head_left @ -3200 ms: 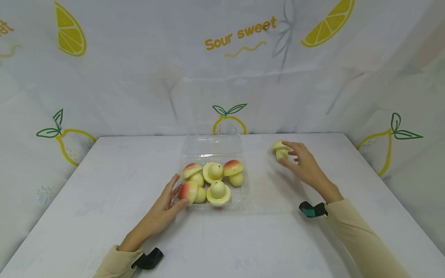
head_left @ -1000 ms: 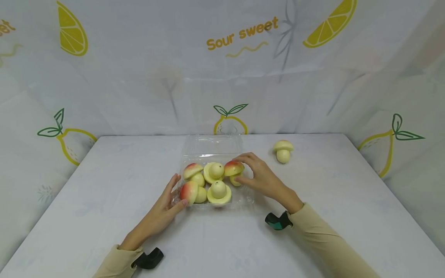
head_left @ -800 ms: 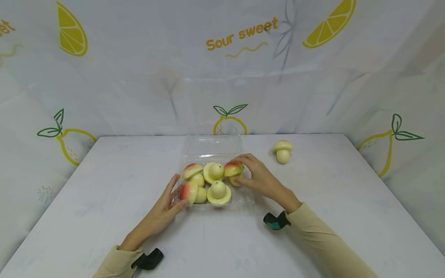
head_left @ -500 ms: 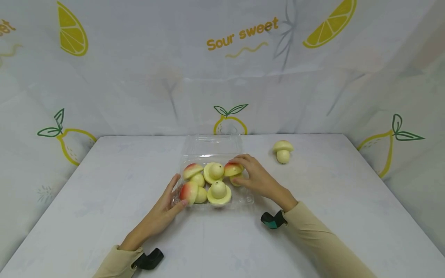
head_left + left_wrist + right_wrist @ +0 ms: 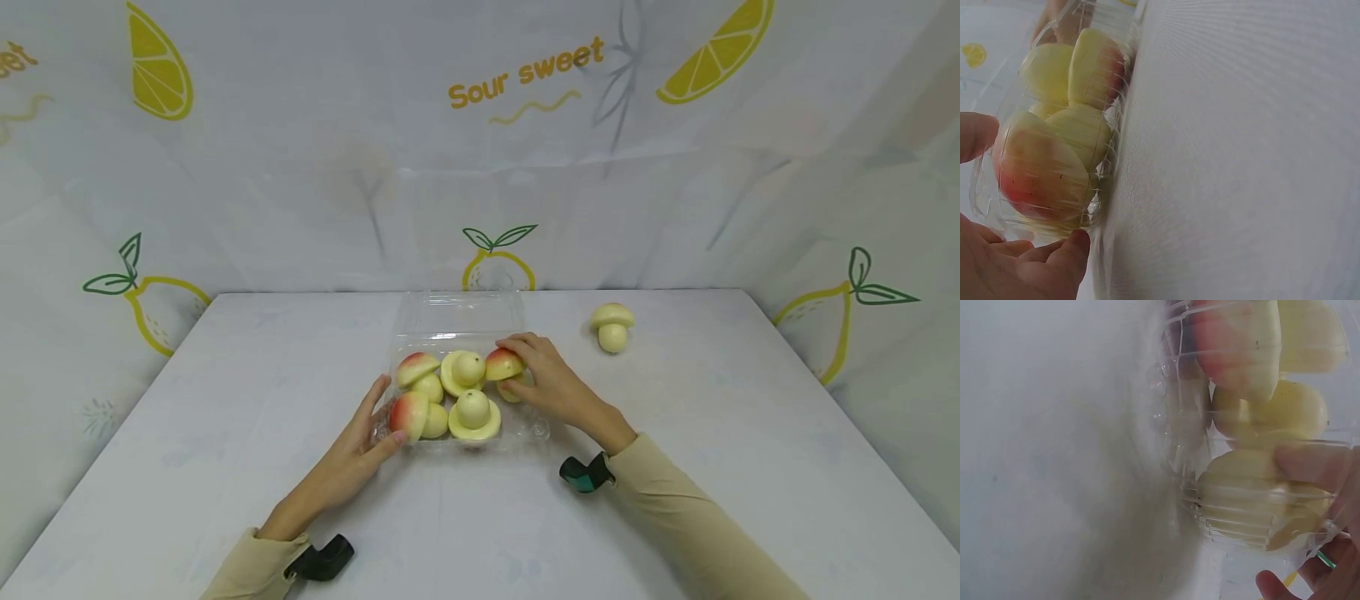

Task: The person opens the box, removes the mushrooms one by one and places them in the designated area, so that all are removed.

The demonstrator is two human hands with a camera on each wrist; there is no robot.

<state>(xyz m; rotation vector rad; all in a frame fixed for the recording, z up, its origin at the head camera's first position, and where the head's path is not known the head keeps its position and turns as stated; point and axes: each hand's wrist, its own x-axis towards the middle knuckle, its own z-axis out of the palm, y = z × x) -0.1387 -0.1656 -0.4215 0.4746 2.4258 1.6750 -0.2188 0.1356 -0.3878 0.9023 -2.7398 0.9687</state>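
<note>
In the head view an open clear plastic clamshell box [image 5: 519, 427] lies mid-table with several toy mushrooms inside, pale yellow with some red-tinged caps. My left hand [image 5: 347, 457] grips its left side, thumb at the front corner beside a red-capped mushroom [image 5: 408, 415]. The left wrist view has the fingers [image 5: 1072, 253] against the outer wall. At the box's back right, my right hand [image 5: 555, 385] pinches a red-capped mushroom [image 5: 502, 365], partly covering its stem. Through the wall in the right wrist view, the thumb [image 5: 1313, 464] touches a pale mushroom [image 5: 1238, 494].
A lone pale mushroom [image 5: 612, 327] stands cap-up at the table's back right, outside the box. The box's lid [image 5: 463, 312] lies folded back toward the lemon-print cloth [image 5: 300, 200] behind the white table [image 5: 465, 533].
My right hand has moved left from the lone mushroom to the red-capped one in the box and has closed around it. My left hand has kept its hold on the box.
</note>
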